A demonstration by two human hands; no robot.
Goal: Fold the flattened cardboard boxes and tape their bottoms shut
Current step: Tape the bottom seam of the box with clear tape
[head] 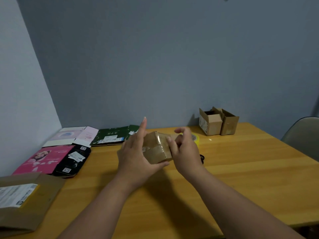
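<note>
Small brown cardboard box (156, 149), taped, gripped by left hand (134, 152) and right hand (185, 150); yellow tape roll (196, 138) mostly hidden; label print illegible.

— Small brown cardboard box (156, 147)? Folded up, clear tape across the seam, held tilted above the table
— And two finished boxes (218, 122)? Upright together, far right, flaps open

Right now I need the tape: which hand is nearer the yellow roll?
Right. The right hand is just before the yellow tape roll; the left hand is across the box.
</note>
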